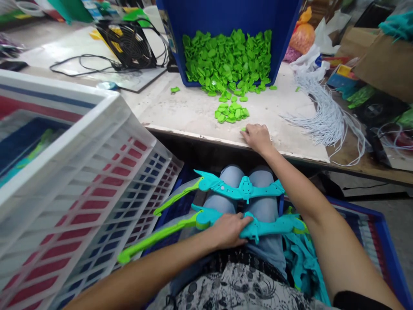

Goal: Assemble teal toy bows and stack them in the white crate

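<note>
My left hand (229, 230) is wrapped round the middle of a turquoise and green plastic bow (274, 227) lying across my lap. A second such bow (226, 187) rests on my knees, just beyond it. At the table's front edge, my right hand (258, 137) pinches a small green piece (244, 129) against the table top. Just beyond that hand lies a small heap of green pieces (231, 113). Farther back, many more green pieces (226, 60) spill from a tipped blue bin (232, 15).
A white plastic crate (112, 112) stands at the left. Behind it a black fan (129, 45) sits on the table (155, 103). White strings (325, 112) hang over the table's right part. Turquoise parts (305, 262) fill a blue crate (383, 228) at my right.
</note>
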Available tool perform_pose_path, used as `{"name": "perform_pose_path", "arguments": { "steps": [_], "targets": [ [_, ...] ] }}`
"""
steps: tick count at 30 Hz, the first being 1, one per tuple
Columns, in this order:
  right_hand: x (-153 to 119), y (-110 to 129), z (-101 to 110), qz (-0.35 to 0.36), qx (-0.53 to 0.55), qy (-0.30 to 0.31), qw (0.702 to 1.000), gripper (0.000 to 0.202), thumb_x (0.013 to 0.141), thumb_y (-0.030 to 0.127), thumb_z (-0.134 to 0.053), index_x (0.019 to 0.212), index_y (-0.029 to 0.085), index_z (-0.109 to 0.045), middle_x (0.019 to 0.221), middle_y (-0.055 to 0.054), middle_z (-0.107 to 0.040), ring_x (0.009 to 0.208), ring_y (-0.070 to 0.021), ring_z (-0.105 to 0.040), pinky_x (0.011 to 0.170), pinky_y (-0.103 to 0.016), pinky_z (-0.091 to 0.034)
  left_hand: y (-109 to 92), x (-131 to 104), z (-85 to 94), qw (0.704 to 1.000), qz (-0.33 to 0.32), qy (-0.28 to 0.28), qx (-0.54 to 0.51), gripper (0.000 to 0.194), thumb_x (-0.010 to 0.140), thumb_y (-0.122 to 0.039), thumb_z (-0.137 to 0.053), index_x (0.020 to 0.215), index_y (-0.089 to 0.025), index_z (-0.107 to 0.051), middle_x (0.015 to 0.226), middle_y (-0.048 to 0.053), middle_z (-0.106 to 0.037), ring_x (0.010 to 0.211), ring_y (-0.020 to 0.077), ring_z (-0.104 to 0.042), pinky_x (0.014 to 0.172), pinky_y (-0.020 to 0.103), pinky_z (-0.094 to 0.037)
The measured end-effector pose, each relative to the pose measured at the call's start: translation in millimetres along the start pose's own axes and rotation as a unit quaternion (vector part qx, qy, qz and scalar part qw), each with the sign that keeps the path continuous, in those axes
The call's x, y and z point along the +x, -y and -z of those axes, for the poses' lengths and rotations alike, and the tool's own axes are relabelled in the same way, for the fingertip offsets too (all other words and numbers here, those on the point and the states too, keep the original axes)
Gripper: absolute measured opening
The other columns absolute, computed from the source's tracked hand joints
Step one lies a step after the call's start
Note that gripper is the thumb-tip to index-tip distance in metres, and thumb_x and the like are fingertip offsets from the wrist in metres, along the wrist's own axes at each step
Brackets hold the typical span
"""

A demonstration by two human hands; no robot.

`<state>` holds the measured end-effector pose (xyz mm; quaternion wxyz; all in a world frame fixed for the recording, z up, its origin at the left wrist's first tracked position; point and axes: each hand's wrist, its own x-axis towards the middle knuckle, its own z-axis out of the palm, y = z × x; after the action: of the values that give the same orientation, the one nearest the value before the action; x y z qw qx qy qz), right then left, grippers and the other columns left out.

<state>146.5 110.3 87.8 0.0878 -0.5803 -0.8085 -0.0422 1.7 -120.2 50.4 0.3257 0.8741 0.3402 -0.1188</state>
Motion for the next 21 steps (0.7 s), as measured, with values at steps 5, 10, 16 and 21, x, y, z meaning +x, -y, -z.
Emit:
{"name": "perform_pose_path", "arguments": {
  "steps": [5,10,16,21],
  "targets": [
    [-4.2,4.4,-0.4,0.022,-0.023,-0.001,0.999,0.028,0.094,0.029,-0.046,0.111,0.012,-0.060,0.103,-0.015,-0.069,0.095,-0.0277,-0.056,0.080,-0.037,-0.028,15.4,10.1,29.1,0.998,-0.018,0.018,-0.064,0.030,0.081,-0.040,-0.061,0.104,-0.021,-0.066,0.100,0.008,-0.064,0.088,0.0239,-0.063,0.073,0.028,-0.047],
    [-0.3,1.9,-4.8,0.030,0.022,0.005,0.999,0.023,0.091,0.024,-0.048,0.100,0.015,-0.066,0.116,-0.012,-0.065,0.107,-0.0300,-0.051,0.085,-0.040,-0.030,32.4,25.4,37.2,0.985,0.019,0.046,-0.164,0.036,0.081,-0.041,-0.062,0.108,-0.018,-0.063,0.095,0.004,-0.068,0.086,0.0207,-0.062,0.069,0.024,-0.043],
    [-40.7,0.1,7.8,0.040,0.184,-0.041,0.981,0.023,0.086,0.021,-0.050,0.104,0.015,-0.065,0.111,-0.011,-0.066,0.105,-0.0259,-0.054,0.093,-0.042,-0.037,45.4,38.7,26.8,0.975,0.004,0.019,-0.221,0.032,0.079,-0.039,-0.061,0.099,-0.014,-0.067,0.091,0.005,-0.069,0.085,0.0213,-0.061,0.071,0.025,-0.041],
    [-196.0,18.7,21.2,0.104,0.304,-0.055,0.945,0.022,0.090,0.031,-0.053,0.107,0.022,-0.064,0.113,-0.010,-0.066,0.108,-0.0249,-0.057,0.093,-0.047,-0.045,54.9,40.5,18.6,0.930,0.002,0.083,-0.357,0.035,0.078,-0.044,-0.061,0.093,-0.014,-0.067,0.083,0.003,-0.068,0.077,0.0189,-0.060,0.068,0.025,-0.042]
  ]
}}
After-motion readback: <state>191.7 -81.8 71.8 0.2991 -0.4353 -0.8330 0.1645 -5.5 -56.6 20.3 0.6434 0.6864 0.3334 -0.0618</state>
